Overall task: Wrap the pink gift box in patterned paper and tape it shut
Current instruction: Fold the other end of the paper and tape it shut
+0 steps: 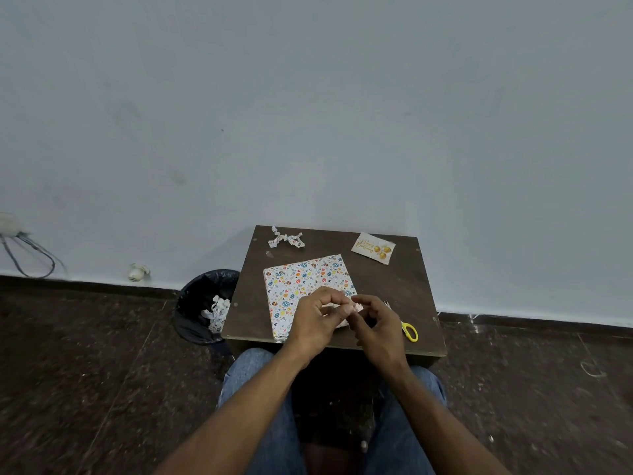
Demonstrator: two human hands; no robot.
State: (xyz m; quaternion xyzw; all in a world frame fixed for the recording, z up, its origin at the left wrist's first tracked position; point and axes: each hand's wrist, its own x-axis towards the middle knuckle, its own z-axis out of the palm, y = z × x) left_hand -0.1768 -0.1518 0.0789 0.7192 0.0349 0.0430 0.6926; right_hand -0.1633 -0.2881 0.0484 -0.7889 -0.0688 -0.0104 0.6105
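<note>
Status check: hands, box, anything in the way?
Both hands, left hand and right hand, fingers curled together above wrapped box; anything pinched not visible. Scissors beside right hand, not blocking.

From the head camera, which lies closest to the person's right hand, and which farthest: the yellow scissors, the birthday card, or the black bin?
From the right hand:
1. Yellow scissors, just to its right on the table.
2. Birthday card, at the table's far right corner.
3. Black bin, on the floor left of the table.
</note>
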